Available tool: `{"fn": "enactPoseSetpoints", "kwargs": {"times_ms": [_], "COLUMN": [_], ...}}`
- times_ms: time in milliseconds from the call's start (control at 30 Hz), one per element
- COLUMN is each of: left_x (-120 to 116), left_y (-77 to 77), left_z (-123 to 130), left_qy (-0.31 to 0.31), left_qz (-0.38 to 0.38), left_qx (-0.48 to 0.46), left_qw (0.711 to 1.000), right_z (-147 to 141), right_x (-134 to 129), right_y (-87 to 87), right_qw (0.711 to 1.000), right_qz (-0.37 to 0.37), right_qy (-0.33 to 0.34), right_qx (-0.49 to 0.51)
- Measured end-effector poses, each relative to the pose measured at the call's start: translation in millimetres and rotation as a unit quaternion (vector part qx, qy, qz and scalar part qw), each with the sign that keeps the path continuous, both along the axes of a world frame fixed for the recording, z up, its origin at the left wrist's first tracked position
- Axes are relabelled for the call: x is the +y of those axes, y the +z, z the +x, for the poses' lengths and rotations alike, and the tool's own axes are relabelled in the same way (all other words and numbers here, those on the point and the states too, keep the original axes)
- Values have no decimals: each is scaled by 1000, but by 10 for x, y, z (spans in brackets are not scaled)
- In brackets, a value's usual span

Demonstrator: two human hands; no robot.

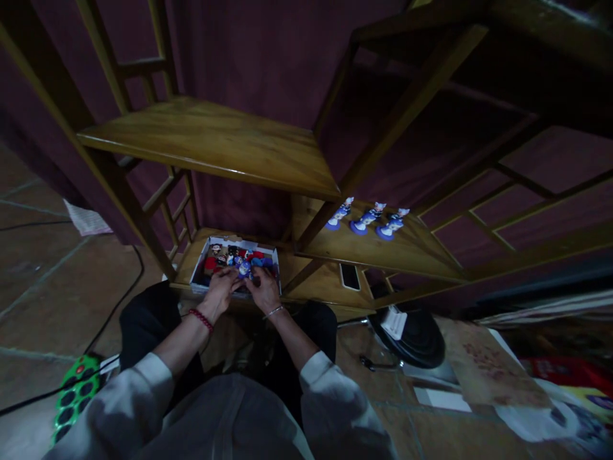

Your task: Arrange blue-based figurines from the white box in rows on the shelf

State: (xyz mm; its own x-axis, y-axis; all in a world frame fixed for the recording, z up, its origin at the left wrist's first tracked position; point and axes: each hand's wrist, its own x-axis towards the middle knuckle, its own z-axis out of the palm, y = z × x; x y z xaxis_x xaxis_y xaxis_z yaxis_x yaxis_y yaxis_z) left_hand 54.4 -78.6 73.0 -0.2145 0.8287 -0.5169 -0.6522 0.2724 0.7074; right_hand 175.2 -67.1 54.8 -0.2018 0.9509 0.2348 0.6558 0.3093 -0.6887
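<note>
Over a shallow white box [199,263] on the low wooden shelf, both my hands close around a small blue-and-white figurine [244,268]. My left hand [222,287], with a red bead bracelet at the wrist, grips it from the left. From the other side my right hand [263,287], wearing a thin bracelet, holds it too. Several small figurines in red, black and blue lie jumbled inside the box. Three similar blue-and-white figurines on round purple bases, the middle one [368,219] among them, stand in a row on the shelf to the right.
A phone [350,276] lies on the lower shelf, right of the box. An upper wooden shelf [215,140] juts out above my hands, and slanted posts divide the rack. On the floor are a black round stool [416,338], a green device [76,396] and a dark cable [112,316].
</note>
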Motion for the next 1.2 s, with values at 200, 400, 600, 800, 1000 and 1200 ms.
{"fn": "enactPoseSetpoints", "kwargs": {"times_ms": [200, 400, 600, 800, 1000, 1200], "left_x": [-162, -280, -354, -400, -469, -618], "left_y": [51, 51, 2, 116, 221, 236], "left_z": [126, 281, 547, 843, 973, 1020], "left_qy": [17, 32, 42, 37, 12, 18], "left_qz": [12, 35, 33, 31, 27, 27], "left_qx": [21, 29, 14, 15, 46, 34], "left_qw": [1000, 998, 998, 999, 999, 999], "right_z": [97, 212, 434, 712, 843, 861], "right_x": [-50, -122, -231, -321, -384, -485], "right_y": [-97, -103, -16, 53, 82, 88], "right_qw": [997, 995, 996, 996, 991, 990], "right_qz": [-13, -27, -31, -27, 3, -22], "right_qy": [33, 50, 43, 16, 25, 17], "right_qx": [70, 88, 73, 88, 134, 139]}}
